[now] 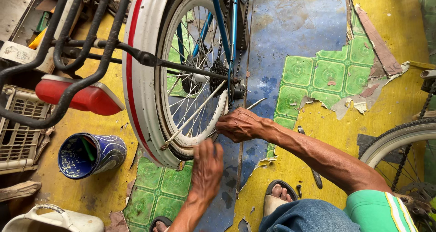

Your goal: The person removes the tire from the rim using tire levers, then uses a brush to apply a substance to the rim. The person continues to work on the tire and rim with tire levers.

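Floor [290, 27] patchy: peeling yellow, blue paint, green tiles; hands [222, 145] at bicycle wheel [141, 86].

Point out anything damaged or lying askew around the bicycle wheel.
The floor covering is badly torn: yellow and blue layers have peeled away in ragged patches, exposing green patterned tiles. A blue patterned cup lies tipped on its side left of the rear wheel. Both hands, left and right, work at the rim.

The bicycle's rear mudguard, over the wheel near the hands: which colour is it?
The mudguard is white with a red stripe, seen in the head view.
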### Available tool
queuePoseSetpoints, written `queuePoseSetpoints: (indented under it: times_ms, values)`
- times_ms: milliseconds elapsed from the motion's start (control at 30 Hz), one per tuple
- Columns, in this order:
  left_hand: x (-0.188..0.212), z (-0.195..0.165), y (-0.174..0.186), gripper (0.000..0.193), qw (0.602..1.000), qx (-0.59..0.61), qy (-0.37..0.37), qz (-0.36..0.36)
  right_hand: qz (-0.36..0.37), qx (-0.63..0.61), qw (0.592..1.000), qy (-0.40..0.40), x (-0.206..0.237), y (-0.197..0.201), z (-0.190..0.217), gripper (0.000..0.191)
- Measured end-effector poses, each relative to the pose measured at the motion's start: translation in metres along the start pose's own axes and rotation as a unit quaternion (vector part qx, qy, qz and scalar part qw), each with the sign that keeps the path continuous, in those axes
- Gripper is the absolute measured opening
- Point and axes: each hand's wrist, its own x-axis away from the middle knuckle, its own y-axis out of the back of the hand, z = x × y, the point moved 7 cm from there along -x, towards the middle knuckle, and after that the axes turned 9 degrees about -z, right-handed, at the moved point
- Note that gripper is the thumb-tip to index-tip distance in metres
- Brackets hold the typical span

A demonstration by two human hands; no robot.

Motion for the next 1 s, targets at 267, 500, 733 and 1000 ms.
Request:
queuePoseSetpoints:
  times_ms: [267,500,733,1000]
  values:
    - [0.051,0.056,0.018,0.029,0.826,0.306,0.436,-0.184,-0.020,0.002,0.999,0.034,-0.007,0.006,0.007,0.014]
    - [0.053,0.064,-0.009,0.044,0.674,0.467,0.552,-0.148,0.010,0.021,0.999,0.028,-0.016,0.005,0.005,0.022]
    - [0.045,0.052,-0.038,0.035,0.634,0.552,0.517,-0.162,-0.002,0.061,0.996,0.064,-0.009,-0.001,-0.005,0.019]
    - [0.042,0.049,-0.052,0.032,0.651,0.555,0.506,-0.112,0.050,0.075,0.993,0.079,-0.006,-0.037,-0.024,0.009]
